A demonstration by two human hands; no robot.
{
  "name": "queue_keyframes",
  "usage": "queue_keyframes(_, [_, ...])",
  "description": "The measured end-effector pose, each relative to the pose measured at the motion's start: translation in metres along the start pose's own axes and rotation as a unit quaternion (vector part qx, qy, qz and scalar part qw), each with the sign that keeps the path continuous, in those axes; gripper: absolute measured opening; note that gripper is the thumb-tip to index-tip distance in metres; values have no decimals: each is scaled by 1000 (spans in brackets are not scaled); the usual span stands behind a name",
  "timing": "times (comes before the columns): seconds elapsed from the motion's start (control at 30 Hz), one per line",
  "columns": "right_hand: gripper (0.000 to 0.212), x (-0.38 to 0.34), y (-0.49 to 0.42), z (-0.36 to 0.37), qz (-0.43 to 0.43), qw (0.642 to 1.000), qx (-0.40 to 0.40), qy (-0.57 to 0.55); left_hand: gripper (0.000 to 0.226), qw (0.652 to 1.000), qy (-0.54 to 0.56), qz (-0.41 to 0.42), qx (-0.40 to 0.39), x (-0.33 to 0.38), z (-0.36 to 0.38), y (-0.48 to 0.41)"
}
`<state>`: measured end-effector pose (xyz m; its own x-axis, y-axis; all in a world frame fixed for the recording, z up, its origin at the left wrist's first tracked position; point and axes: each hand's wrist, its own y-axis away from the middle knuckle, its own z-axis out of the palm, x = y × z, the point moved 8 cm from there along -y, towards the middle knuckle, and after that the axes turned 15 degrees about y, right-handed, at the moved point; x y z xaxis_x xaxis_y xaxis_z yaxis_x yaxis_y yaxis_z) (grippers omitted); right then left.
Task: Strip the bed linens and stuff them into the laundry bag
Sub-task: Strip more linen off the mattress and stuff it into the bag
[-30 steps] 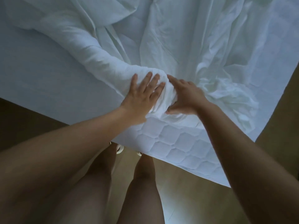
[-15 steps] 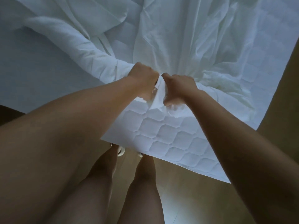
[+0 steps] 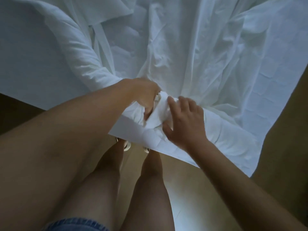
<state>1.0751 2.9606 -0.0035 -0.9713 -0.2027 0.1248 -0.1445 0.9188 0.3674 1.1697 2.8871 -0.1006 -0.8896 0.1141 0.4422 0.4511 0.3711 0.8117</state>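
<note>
View from above, looking down at two bare arms reaching to the corner of a bed. The left hand (image 3: 146,95) is curled tight round a bunched wad of white sheet (image 3: 160,110), fist closed on the cloth. The right hand (image 3: 186,120), just beside it, lies on the same wad with fingers spread and fairly straight, thumb against the wad's near side, not closed on it. Beyond both hands the rest of the sheet fans away in long creases. Beyond the left hand, and off to its left, runs a thick rolled length of white linen (image 3: 80,52). Beneath the hands juts the mattress corner (image 3: 131,130). The left fingertips are buried in the cloth. Nearer than the hands are bare legs, pale slippers (image 3: 127,145) partly hidden under the mattress corner, and wooden floor (image 3: 176,165). The bed's far side is cut off.
</note>
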Motion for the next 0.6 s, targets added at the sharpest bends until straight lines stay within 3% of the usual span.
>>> queue_keyframes(0.03, [94,-7,17,5,2,999,24,28,72,1000,-2,17,11,5,-7,4])
queue_keyframes(0.13, [115,-13,28,35,-14,992,-11,124,80,995,-70,50,45,23,-12,30])
queue_keyframes(0.23, [111,8,-9,29,-21,991,-47,122,78,973,-9,38,226,30,-9,70])
queue_keyframes(0.3, [118,28,-44,27,-67,987,-137,42,84,936,-75,77,335,43,7,93])
queue_keyframes(0.33, [121,38,-57,22,-79,980,-182,12,90,925,-139,84,344,49,13,92])
queue_keyframes(0.4, [126,51,-76,11,-63,974,-219,-9,98,936,-197,49,286,47,20,69])
queue_keyframes(0.53, [127,50,-66,6,81,982,-169,-8,109,951,-156,9,267,43,-19,21])
queue_keyframes(0.6, [129,38,-47,15,106,983,-144,34,112,960,-147,11,237,44,-34,5])
